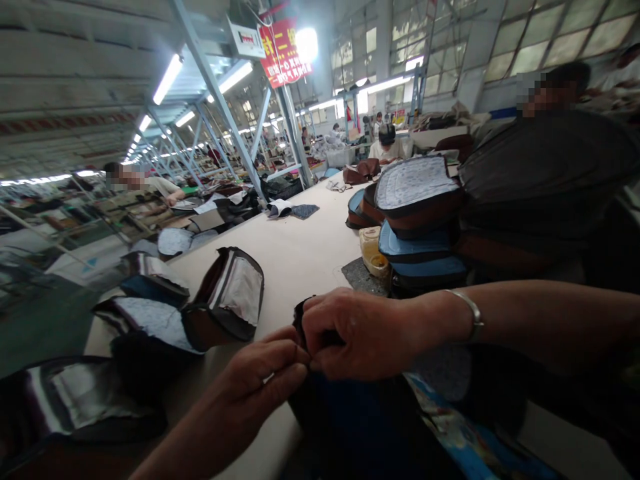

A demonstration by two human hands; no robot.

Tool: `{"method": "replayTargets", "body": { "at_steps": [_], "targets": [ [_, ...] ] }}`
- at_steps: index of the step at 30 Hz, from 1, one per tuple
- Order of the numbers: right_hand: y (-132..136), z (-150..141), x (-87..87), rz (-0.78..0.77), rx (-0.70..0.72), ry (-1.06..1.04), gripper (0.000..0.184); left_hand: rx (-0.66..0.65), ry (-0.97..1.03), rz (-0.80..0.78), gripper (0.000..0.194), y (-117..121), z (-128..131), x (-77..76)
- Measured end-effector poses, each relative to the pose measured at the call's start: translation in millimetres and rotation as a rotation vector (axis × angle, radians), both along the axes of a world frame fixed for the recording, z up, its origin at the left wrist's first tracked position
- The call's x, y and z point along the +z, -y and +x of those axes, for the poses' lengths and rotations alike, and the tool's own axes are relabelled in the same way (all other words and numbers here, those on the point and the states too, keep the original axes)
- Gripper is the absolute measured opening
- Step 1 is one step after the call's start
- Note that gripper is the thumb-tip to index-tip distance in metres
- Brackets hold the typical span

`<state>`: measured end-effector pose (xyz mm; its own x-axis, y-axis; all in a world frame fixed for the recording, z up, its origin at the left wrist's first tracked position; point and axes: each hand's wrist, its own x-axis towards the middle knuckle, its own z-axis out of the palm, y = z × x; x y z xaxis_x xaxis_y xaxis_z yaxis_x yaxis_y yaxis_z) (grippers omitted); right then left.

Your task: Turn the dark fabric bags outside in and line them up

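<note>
A dark piece of sewn work (350, 420), black with a deep blue panel, hangs below my hands at the table's near edge. My left hand (260, 373) comes in from the lower left, its thumb and fingers pinched on the upper edge of this piece. From the right reaches my right hand (355, 333), with a silvery bracelet at the wrist. Its curled fingers grip the same edge, and the fingertips of both hands meet there. Shadow hides the exact pinch point and most of the piece's shape.
Half-made bag pieces (235, 293) with pale linings lie at left. A tall stack (420, 247) of blue and brown pieces stands at right, beside a yellowish plastic container (374, 250). The pale tabletop (310, 233) runs away from me. Other people work farther off.
</note>
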<state>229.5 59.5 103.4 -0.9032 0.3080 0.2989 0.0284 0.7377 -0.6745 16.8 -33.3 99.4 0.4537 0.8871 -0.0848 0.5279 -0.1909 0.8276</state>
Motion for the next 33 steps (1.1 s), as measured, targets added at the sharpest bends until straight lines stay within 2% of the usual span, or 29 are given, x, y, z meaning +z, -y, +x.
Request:
{"method": "replayTargets", "body": {
  "at_steps": [2,4,8,11,14,18,24,30,33],
  "targets": [
    [-5.9,-4.6,1.1,-0.082,0.07,0.008,0.015,0.056,0.074,-0.058,0.028,3.0,-17.9,-3.5],
    [-14.1,-6.1,-3.6,-0.183,0.139,0.059,0.03,0.099,0.167,-0.107,0.027,8.0,-34.3,-6.7],
    [-20.3,-11.1,-25.9,-0.259,0.239,0.012,0.043,0.137,0.203,-0.116,0.033,22.6,-47.8,-3.7],
    [-12.8,-19.8,-36.6,-0.318,0.295,-0.066,0.045,0.174,0.071,-0.156,0.036,33.6,-35.6,8.1],
    [-5.7,-28.2,-36.3,-0.367,0.315,-0.041,0.047,0.242,-0.037,-0.172,0.031,40.2,-15.0,16.3],
    [-5.5,-33.3,-33.9,-0.399,0.323,-0.001,0.05,0.309,0.012,-0.191,0.03,43.0,1.0,11.9],
    [-10.1,-30.8,-36.9,-0.494,0.389,0.009,0.048,0.347,0.114,-0.208,0.023,42.8,2.2,5.4],
    [-7.7,-30.9,-36.2,-0.695,0.455,0.004,0.026,0.352,0.14,-0.205,0.019,40.8,5.2,5.2],
    [-5.2,-31.4,-36.4,-0.743,0.427,0.019,0.02,0.352,0.169,-0.237,0.019,40.9,5.5,3.2]
  ]
}}
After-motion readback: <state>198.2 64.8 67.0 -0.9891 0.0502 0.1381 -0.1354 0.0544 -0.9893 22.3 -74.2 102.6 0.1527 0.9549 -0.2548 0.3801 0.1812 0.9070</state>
